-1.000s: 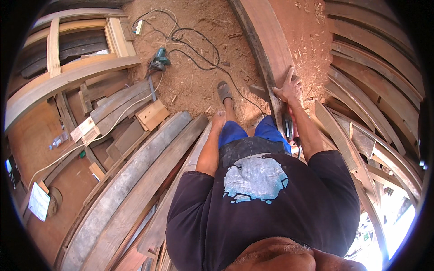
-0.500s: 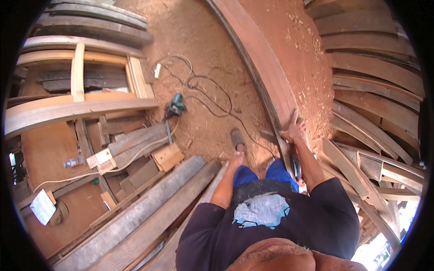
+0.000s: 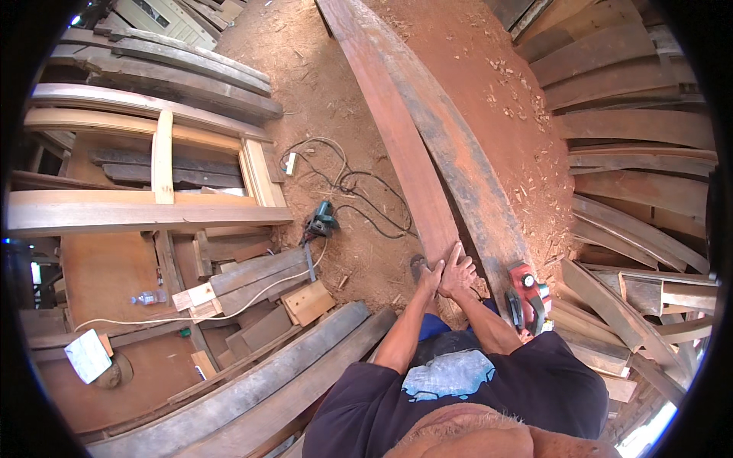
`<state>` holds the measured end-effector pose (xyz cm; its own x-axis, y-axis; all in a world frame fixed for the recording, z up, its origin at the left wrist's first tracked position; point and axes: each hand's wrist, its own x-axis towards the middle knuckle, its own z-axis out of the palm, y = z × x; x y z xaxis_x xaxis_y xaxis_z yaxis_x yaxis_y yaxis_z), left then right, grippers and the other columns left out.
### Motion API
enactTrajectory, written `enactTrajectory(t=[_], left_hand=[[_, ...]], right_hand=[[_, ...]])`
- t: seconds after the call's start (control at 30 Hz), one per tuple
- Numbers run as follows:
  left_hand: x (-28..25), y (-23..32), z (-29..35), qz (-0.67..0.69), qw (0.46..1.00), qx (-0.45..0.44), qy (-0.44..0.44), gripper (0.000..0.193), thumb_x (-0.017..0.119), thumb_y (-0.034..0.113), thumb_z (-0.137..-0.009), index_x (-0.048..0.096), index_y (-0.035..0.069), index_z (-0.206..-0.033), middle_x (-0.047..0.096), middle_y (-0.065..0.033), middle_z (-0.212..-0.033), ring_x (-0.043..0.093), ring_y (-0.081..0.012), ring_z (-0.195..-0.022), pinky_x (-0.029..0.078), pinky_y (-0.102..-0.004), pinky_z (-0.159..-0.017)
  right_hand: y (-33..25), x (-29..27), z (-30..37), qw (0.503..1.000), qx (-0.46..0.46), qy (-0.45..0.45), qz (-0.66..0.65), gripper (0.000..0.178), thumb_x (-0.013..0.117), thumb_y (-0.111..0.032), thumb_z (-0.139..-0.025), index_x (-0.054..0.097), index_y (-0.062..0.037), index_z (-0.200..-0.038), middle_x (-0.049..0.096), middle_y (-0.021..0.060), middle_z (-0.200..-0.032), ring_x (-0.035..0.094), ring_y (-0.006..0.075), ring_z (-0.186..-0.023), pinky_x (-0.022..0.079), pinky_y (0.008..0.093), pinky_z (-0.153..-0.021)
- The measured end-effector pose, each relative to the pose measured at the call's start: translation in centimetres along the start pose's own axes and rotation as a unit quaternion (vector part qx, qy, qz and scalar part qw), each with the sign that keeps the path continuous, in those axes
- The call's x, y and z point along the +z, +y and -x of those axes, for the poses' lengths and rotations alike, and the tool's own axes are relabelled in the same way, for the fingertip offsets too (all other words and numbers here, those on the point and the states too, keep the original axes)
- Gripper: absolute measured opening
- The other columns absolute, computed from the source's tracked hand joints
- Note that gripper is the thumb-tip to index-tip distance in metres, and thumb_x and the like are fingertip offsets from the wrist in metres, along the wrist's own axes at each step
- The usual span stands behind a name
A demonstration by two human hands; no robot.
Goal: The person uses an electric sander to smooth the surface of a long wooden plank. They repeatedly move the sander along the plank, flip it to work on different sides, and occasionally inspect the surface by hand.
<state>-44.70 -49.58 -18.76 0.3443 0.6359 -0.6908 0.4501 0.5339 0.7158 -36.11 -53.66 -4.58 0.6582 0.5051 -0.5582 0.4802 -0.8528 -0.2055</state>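
Observation:
Both my hands are at the near end of a long reddish-brown plank [image 3: 405, 156]. My left hand [image 3: 431, 278] is closed on its left corner. Close beside it, my right hand [image 3: 457, 273] grips the same end, with its fingers over the top face. Whatever lies under the plank's end is hidden. Just to the right runs a second, weathered grey-brown plank [image 3: 458, 145], partly covered by the first towards the far end. On the near end of that second plank sits a red electric planer [image 3: 524, 294], beside my right forearm.
A green power tool [image 3: 321, 221] and tangled cords [image 3: 359, 183] lie on the sawdust-covered floor left of the planks. Further left stand a wooden frame [image 3: 145, 217] and stacked boards [image 3: 252, 278]. More boards [image 3: 641, 130] line the right side.
My left hand has come off my leg area onto the plank's near end, beside my right hand. The upper plank has shifted left, uncovering the grey-brown one. The planer is now in plain view.

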Motion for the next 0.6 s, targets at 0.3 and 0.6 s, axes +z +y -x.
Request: enactTrajectory(t=[0.3, 0.6], left_hand=[[-1.0, 7.3, 5.6, -0.111, 0.991, -0.061, -0.043, 0.081, 0.051, 0.058, -0.091, 0.037, -0.008, -0.135, 0.056, -0.0307, -0.124, 0.06, -0.0395, -0.111, 0.048, -0.0434, -0.097], [-1.1, 6.7, 5.8, 0.252, 0.942, -0.188, -0.115, 0.068, 0.048, 0.063, -0.092, 0.043, 0.007, -0.129, 0.061, -0.0166, -0.105, 0.063, -0.0367, -0.096, 0.05, -0.0557, -0.09]], right_hand=[[7.1, 1.4, -4.9, 0.939, -0.15, -0.168, -0.261, 0.124, 0.08, -0.044, -0.068, 0.003, 0.002, -0.154, 0.04, 0.0348, -0.142, 0.046, 0.0398, -0.131, 0.038, 0.0447, -0.109], [3.7, -3.2, 0.0, 0.986, -0.027, -0.011, -0.164, 0.094, 0.077, -0.04, -0.071, 0.029, 0.0059, -0.138, 0.057, 0.0325, -0.121, 0.059, 0.0446, -0.111, 0.048, 0.0485, -0.094]])
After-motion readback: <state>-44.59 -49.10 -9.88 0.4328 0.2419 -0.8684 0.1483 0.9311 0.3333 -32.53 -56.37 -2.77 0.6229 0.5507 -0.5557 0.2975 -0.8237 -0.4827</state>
